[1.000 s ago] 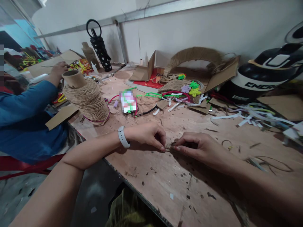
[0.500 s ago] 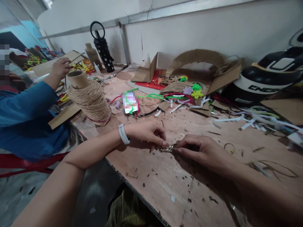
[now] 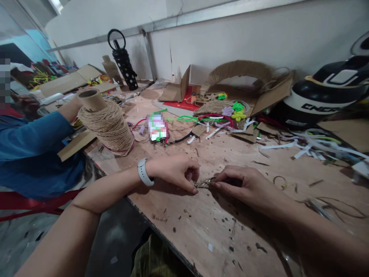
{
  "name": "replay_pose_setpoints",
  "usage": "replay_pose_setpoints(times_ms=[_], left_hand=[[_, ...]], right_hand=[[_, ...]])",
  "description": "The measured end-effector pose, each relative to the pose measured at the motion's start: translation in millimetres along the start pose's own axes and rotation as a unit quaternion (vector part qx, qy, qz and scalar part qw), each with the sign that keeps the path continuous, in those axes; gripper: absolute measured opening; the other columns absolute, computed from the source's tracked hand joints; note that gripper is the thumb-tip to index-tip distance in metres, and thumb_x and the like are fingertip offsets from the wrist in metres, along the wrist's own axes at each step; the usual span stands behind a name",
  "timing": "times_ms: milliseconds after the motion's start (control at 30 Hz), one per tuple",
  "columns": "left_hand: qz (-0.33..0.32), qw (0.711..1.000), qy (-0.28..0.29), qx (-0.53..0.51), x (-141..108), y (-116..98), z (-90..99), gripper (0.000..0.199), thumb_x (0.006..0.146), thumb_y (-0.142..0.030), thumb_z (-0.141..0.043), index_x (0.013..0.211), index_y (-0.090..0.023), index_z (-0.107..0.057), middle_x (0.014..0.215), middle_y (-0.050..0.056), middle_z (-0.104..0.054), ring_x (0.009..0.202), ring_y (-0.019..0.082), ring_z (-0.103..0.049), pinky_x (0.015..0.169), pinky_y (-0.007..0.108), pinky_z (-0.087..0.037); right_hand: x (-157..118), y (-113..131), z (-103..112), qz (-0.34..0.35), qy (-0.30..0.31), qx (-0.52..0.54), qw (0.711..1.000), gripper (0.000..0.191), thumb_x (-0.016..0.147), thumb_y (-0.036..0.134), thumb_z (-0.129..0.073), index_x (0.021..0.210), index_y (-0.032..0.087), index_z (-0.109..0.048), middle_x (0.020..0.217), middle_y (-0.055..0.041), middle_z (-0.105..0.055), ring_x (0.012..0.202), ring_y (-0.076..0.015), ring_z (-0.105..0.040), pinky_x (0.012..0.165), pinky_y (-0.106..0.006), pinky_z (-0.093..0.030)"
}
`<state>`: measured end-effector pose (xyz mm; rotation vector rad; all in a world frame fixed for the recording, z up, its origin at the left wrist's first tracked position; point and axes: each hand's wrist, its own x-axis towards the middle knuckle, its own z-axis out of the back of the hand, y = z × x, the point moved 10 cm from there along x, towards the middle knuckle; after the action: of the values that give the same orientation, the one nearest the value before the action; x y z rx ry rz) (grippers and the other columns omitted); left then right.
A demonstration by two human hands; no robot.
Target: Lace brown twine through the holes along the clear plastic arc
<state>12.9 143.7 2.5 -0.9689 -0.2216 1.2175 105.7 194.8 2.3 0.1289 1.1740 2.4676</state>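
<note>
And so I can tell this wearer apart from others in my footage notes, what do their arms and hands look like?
The left arm and right arm show no sleeves. A pale grey band with small dark holes circles the left wrist. The left hand and right hand wear no gloves.

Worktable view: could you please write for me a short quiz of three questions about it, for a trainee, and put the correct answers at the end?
1. True or false: the left hand and the right hand are both at the thin piece.

2. Which of these has a round loop on top?
A) the twine roll
B) the flower-dotted bottle
C) the phone

3. Fill in the colour: the three clustered flowers near the black and white jug are purple, green and ____.

Key: 1. True; 2. B; 3. yellow
</note>
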Motion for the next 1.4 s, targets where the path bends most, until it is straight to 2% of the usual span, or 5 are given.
replay_pose_setpoints(times_ms=[333, 567, 1133, 1233, 1400], left_hand=[[0.005, 0.994, 0.048, -0.100, 3, 9, -10.9, 0.022, 0.083, -0.033, -0.071, 0.090, -0.015, -0.062, 0.067, 0.000, -0.064, 0.059, 0.012, -0.061, 0.053, 0.020, -0.041], [0.009, 0.985, 0.076, -0.155, 2, 11, -14.5, 0.009, 0.086, -0.022, -0.066, 0.088, -0.015, -0.061, 0.070, 0.000, -0.063, 0.056, 0.011, -0.060, 0.053, 0.020, -0.043], [-0.013, 0.989, 0.088, -0.119, 1, 7, -12.6, 0.010, 0.084, -0.021, -0.066, 0.092, -0.015, -0.063, 0.079, 0.002, -0.067, 0.066, 0.011, -0.062, 0.060, 0.020, -0.047], [-0.008, 0.991, 0.073, -0.113, 2, 8, -10.9, 0.014, 0.082, -0.026, -0.069, 0.089, -0.015, -0.063, 0.076, 0.001, -0.067, 0.065, 0.012, -0.063, 0.059, 0.020, -0.046], [0.010, 0.986, 0.089, -0.138, 1, 9, -15.1, 0.006, 0.088, -0.021, -0.061, 0.089, -0.015, -0.060, 0.071, -0.001, -0.063, 0.060, 0.011, -0.062, 0.056, 0.020, -0.047]], right_hand=[[0, 2, 1, -0.002, -0.008, -0.010, 1.000, 0.023, 0.087, 0.037, -0.057, 0.083, 0.023, -0.074, 0.080, -0.0040, -0.074, 0.073, -0.0182, -0.067, 0.066, -0.029, -0.051], [-1, 2, 0, -0.002, -0.001, -0.014, 1.000, 0.022, 0.087, 0.036, -0.056, 0.083, 0.023, -0.074, 0.080, -0.0039, -0.074, 0.073, -0.0179, -0.067, 0.067, -0.029, -0.050], [0, 6, 0, 0.009, -0.004, -0.017, 1.000, 0.024, 0.087, 0.038, -0.055, 0.084, 0.024, -0.074, 0.083, -0.0043, -0.074, 0.076, -0.0195, -0.068, 0.069, -0.031, -0.052], [0, 5, -1, 0.007, -0.002, -0.013, 1.000, 0.025, 0.087, 0.039, -0.054, 0.085, 0.025, -0.074, 0.083, -0.0046, -0.075, 0.076, -0.0201, -0.068, 0.069, -0.032, -0.053], [-1, 6, 0, 0.008, -0.006, -0.013, 1.000, 0.023, 0.087, 0.038, -0.055, 0.084, 0.025, -0.073, 0.083, -0.0044, -0.075, 0.076, -0.0199, -0.068, 0.070, -0.032, -0.052]])
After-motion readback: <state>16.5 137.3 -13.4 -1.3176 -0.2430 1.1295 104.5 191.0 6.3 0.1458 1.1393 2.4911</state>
